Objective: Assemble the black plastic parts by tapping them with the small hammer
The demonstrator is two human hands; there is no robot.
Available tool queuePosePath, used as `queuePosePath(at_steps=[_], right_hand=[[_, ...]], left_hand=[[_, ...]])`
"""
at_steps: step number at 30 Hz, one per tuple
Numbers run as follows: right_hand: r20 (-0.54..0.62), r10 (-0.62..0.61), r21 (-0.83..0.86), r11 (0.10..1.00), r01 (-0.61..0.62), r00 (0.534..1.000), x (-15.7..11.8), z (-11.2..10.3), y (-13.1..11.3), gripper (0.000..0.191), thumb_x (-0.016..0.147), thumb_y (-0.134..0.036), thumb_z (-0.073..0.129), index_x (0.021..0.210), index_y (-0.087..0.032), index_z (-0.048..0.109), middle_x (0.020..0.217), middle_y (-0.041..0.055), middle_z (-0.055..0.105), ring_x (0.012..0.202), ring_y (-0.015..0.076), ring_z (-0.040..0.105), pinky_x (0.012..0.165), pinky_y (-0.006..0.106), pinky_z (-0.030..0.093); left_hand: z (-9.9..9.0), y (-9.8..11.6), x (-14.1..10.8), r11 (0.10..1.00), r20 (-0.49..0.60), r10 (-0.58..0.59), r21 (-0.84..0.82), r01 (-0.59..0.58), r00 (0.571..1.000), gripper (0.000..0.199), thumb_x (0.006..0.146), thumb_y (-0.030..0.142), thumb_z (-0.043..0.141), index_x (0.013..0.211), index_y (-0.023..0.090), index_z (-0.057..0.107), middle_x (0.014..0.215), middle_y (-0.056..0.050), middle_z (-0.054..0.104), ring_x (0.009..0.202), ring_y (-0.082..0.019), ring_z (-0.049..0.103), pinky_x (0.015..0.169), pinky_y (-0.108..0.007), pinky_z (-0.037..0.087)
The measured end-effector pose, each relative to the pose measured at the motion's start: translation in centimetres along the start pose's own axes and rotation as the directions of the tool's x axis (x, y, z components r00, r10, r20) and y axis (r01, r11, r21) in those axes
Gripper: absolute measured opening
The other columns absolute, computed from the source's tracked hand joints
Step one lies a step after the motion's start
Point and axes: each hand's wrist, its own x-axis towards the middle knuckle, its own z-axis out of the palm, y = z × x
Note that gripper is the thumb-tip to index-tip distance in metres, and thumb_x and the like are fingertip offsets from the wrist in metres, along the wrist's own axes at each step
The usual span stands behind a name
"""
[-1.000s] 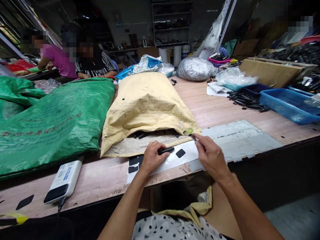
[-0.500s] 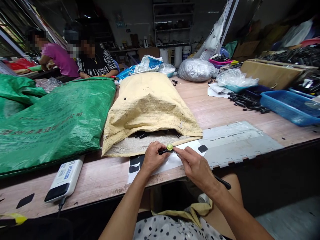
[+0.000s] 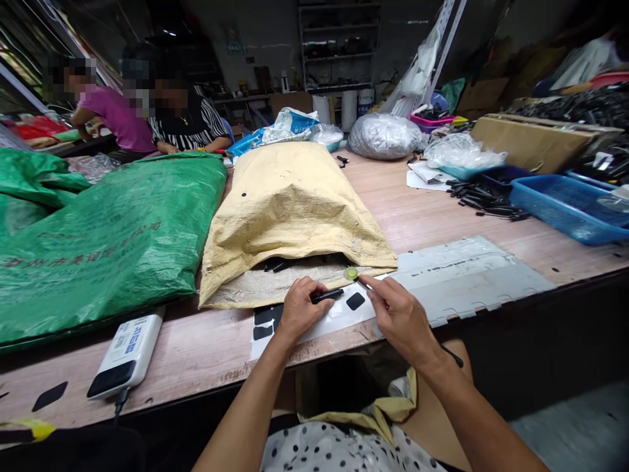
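Across a dim workshop, a wooden bench [image 3: 393,203]. Near its front edge, a black tube [image 3: 328,295] gripped in the left hand [image 3: 301,308]; just off the tube's tip, a green-headed tool [image 3: 352,274] pinched by the right hand [image 3: 401,319]. Below, along the front edge, a white sheet [image 3: 339,318] with a black patch [image 3: 354,301] between the hands. Beyond, a yellow sack [image 3: 295,164], open toward the front; leftward, a green sack [image 3: 122,223] and power bank [image 3: 140,337]. Rightward, a grey sheet [image 3: 472,275], then a blue tray [image 3: 550,213] near the right end. Past the back left, two people [image 3: 118,121].
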Motion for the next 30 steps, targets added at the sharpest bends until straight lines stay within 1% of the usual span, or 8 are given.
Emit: queuePosePath(at_steps=[2,5,8,11,14,24,30], right_hand=[[-0.056,0.047,-0.039,0.998,-0.049,0.997,0.8,-0.5,1.2,0.038,0.099,-0.024,0.047,0.132,-0.027,0.066,0.107,0.0062,0.07,0.1,0.0203,0.065,0.088,0.031,0.049],[-0.131,0.121,-0.17,0.975,-0.142,0.984,2.0,-0.9,3.7,0.034,0.096,-0.024,0.051,0.124,-0.025,0.071,0.101,0.0058,0.069,0.095,0.021,0.063,0.082,0.031,0.046],[-0.18,0.166,-0.298,0.93,-0.215,0.97,2.8,-0.7,6.2,0.032,0.094,-0.022,0.054,0.119,-0.024,0.073,0.095,0.0063,0.067,0.09,0.0214,0.059,0.076,0.032,0.04],[-0.196,0.173,-0.37,0.898,-0.237,0.965,3.0,0.0,7.7,0.031,0.094,-0.022,0.054,0.118,-0.023,0.074,0.093,0.0072,0.066,0.088,0.0214,0.055,0.072,0.032,0.035],[-0.216,0.146,-0.419,0.879,-0.226,0.966,2.8,0.4,8.1,0.03,0.094,-0.022,0.055,0.118,-0.023,0.074,0.092,0.0071,0.065,0.086,0.0209,0.053,0.071,0.033,0.032],[-0.217,0.122,-0.498,0.84,-0.217,0.969,2.5,0.7,7.8,0.031,0.095,-0.021,0.057,0.122,-0.024,0.072,0.091,0.0066,0.063,0.086,0.0198,0.051,0.069,0.032,0.027],[-0.212,0.13,-0.505,0.834,-0.222,0.969,2.5,0.8,7.9,0.03,0.093,-0.02,0.06,0.121,-0.026,0.071,0.092,0.0059,0.063,0.086,0.0195,0.051,0.068,0.032,0.027]], left_hand=[[0.0,0.0,0.0,1.0,0.008,-0.002,0.011,0.002,1.0,0.013,0.073,0.018,0.078,0.085,0.021,0.073,0.087,-0.002,0.069,0.089,-0.022,0.06,0.082,-0.034,0.046],[0.0,-0.1,0.1,1.0,0.015,-0.01,0.019,0.009,1.0,0.014,0.072,0.017,0.077,0.085,0.021,0.073,0.087,-0.002,0.069,0.089,-0.022,0.06,0.083,-0.035,0.046],[0.0,-0.1,0.1,1.0,0.014,-0.004,0.014,0.004,1.0,0.018,0.069,0.014,0.075,0.085,0.021,0.072,0.088,-0.002,0.068,0.09,-0.022,0.06,0.083,-0.035,0.046],[0.0,0.0,0.0,1.0,0.016,0.002,0.016,-0.002,1.0,0.023,0.066,0.011,0.073,0.087,0.021,0.072,0.087,-0.002,0.067,0.089,-0.023,0.06,0.083,-0.036,0.047],[-0.1,0.0,0.0,1.0,0.022,-0.003,0.024,0.002,1.0,0.025,0.065,0.01,0.073,0.088,0.02,0.072,0.086,-0.002,0.066,0.088,-0.023,0.059,0.083,-0.036,0.047],[0.0,0.0,-0.2,0.999,0.023,-0.012,0.03,0.011,1.0,0.027,0.064,0.011,0.074,0.09,0.019,0.072,0.088,-0.003,0.066,0.09,-0.023,0.059,0.086,-0.037,0.047],[0.3,-0.3,0.1,0.999,0.019,-0.011,0.053,0.01,1.0,0.016,0.071,0.017,0.077,0.086,0.02,0.071,0.088,-0.002,0.067,0.089,-0.022,0.058,0.085,-0.036,0.045]])
